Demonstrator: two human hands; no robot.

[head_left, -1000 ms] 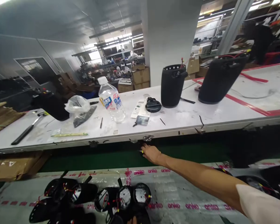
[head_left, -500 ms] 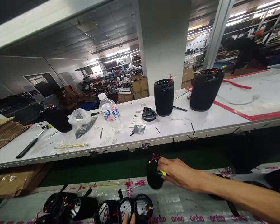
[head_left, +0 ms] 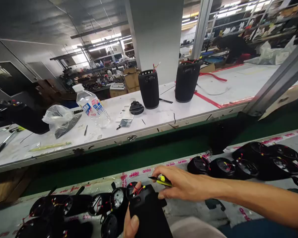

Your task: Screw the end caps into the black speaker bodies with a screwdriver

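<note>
1. Far left: wired black shells (head_left: 80,205) lying on the film-covered lower surface (head_left: 183,207), some touching. Look like the same kind as the one in hand; wiring at the open ends, so best taken by the outer walls.
2. Left hand (head_left: 129,222): grasping the held housing, wrapped round its left side near the wired end, thumb on the near face.
3. Held housing (head_left: 151,213): bottom centre, close to the wearer, wired end up and away, tilted. Matte, probably a stiff shell under a cloth-like skin. Likely light enough for one hand and not very slippery. Hold by the sidewall.
4. Wires (head_left: 138,190): thin, red, small connectors, sticking out of the top. Most fragile bit, I'd say; don't lift or pull by these.
5. Dark tab (head_left: 163,202): at the housing's right edge, by the right thumb. Contact unclear. Probably flexible.
6. Yellow-and-black tool (head_left: 162,179): pointed tip out left, above the housing. Keep tip off skin and wires.
7. Right hand (head_left: 182,183): fingers curled round the tool.
8. Far right: more wired units (head_left: 245,168), same lower surface, bunched.
</note>
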